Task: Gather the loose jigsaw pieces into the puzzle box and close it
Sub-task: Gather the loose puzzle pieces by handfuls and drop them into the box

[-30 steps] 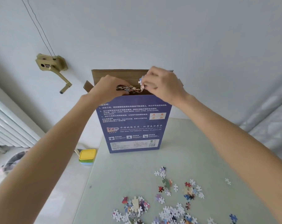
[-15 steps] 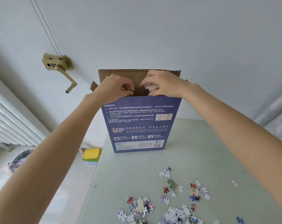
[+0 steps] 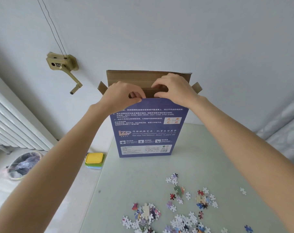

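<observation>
The blue puzzle box (image 3: pixel 148 128) stands upright at the far side of the table, its brown top flaps open. My left hand (image 3: pixel 121 95) holds the top edge of the front wall, thumb outside and fingertips inside the mouth. My right hand (image 3: pixel 176 89) arches over the opening with thumb and fingers apart, and I see no piece in it. Several loose jigsaw pieces (image 3: pixel 181 221) lie scattered on the near right part of the table, some white side up, some coloured.
The pale green table (image 3: pixel 134 182) ends at its left edge beside a yellow-lidded container (image 3: pixel 94 158). A white radiator (image 3: pixel 11 125) and a lined bin (image 3: pixel 23 165) are at left. A brass crank fitting (image 3: pixel 63 66) is on the wall. Pale fabric (image 3: pixel 286 128) lies at right.
A second ago both hands held clusters of pieces over the box mouth. Those pieces are gone from sight, and the hands have sunk onto the box's top edge.
</observation>
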A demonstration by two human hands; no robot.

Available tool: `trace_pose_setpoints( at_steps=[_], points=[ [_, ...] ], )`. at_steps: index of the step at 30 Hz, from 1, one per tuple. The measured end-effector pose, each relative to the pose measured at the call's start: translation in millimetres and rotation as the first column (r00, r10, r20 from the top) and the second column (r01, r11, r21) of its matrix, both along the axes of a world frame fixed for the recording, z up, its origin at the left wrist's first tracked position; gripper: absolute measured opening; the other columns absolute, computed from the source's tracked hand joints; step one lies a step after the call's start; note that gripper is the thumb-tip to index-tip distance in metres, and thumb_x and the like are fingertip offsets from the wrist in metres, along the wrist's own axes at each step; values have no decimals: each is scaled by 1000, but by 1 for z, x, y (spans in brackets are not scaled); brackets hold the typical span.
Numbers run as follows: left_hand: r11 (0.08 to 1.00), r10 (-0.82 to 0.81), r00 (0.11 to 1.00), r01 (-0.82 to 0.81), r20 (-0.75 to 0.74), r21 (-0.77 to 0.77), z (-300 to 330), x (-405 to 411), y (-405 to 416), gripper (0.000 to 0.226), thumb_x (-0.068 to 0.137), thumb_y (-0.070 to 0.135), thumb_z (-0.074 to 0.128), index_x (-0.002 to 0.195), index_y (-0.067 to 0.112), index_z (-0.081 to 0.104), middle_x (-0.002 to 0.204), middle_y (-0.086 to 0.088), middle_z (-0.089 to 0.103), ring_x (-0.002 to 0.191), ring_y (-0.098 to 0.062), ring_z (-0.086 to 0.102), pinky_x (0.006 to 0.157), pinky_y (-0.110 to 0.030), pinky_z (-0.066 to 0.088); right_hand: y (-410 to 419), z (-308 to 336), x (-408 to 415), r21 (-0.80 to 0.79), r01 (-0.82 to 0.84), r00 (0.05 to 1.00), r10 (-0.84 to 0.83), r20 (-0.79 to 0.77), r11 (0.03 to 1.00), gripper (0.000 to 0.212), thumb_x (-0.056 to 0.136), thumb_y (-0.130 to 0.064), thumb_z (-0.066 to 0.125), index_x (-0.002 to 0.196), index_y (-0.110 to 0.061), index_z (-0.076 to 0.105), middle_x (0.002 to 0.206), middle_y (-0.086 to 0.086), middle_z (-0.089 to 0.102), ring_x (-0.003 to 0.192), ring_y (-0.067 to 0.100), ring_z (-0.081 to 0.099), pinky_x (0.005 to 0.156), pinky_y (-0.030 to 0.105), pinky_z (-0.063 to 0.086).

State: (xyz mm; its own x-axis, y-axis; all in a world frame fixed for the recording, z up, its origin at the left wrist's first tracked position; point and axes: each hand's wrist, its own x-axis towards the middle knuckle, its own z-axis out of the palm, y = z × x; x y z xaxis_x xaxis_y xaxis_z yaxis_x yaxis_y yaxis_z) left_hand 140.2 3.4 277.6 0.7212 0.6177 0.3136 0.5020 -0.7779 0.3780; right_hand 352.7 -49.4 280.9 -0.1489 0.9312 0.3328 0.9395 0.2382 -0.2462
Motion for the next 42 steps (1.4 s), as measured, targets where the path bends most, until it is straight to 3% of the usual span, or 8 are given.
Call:
trace_pose_setpoints(
  at_steps=[6,13,19,22,25,31,37,42],
  points=[
    [1000,9,1000,-9,1,21,-2,-1,-2,14,83,19,63,91,30,69,78,13,65,77,-7,62,71,-27,50,-16,-6,3,69,65,985,-52,-166,995,15,86,-14,61,97,-19,69,89,-5,70,80,10,64,78,38,53],
    [873,-25,957,-120,288,473,-47,-6,-59,16,89,19,55,97,17,69,88,6,67,87,-16,55,68,-21,44,-119,-60,-10,356,130,981,-69,-180,926,17,90,-14,53,93,-13,69,85,-2,71,73,18,64,62,30,51],
    [991,104,959,-123,265,57,-172,-9,-137,21,86,21,53,100,17,67,92,7,68,86,-16,58,72,-29,51,-214,-189,-4,-142,279,943,-299,-146,950,20,91,-15,53,106,-17,67,102,-4,69,93,15,64,75,27,51],
    [937,181,983,-173,-2,-304,-228,2,-163,35,87,23,57,121,22,56,108,4,65,101,-18,56,85,-39,51,-248,-243,8,-409,360,896,-432,-97,838,37,93,-16,51,129,-18,52,126,-1,57,114,16,53,94,28,43],
    [832,24,944,-202,-330,-517,-270,25,-174,66,87,34,59,144,23,27,136,-3,46,123,-22,44,101,-37,42,-271,-281,21,-581,468,800,-599,-43,666,55,92,-19,53,142,-16,33,141,4,42,128,22,39,106,36,35],
    [869,-110,872,-148,-477,-472,-306,82,-177,82,84,39,62,148,19,13,154,-4,17,139,-25,17,109,-41,33,-284,-319,50,-688,535,692,-721,26,490,64,92,-25,51,147,-14,19,155,7,15,143,26,11,117,42,13],
    [898,-217,821,-45,-528,-438,-327,106,-193,81,89,50,48,150,18,5,158,-1,-4,145,-21,-6,118,-41,5,-299,-324,15,-662,314,900,-435,-20,681,59,94,-26,45,147,-17,20,157,2,6,144,19,2,118,39,1],
    [900,-283,835,63,-471,-430,-329,84,-216,70,89,51,49,148,26,19,157,6,8,144,-18,2,118,-41,14,-323,-316,8,-632,90,923,-303,-238,770,47,96,-24,46,142,-24,34,153,-7,19,142,11,13,117,33,13]
  ],
)
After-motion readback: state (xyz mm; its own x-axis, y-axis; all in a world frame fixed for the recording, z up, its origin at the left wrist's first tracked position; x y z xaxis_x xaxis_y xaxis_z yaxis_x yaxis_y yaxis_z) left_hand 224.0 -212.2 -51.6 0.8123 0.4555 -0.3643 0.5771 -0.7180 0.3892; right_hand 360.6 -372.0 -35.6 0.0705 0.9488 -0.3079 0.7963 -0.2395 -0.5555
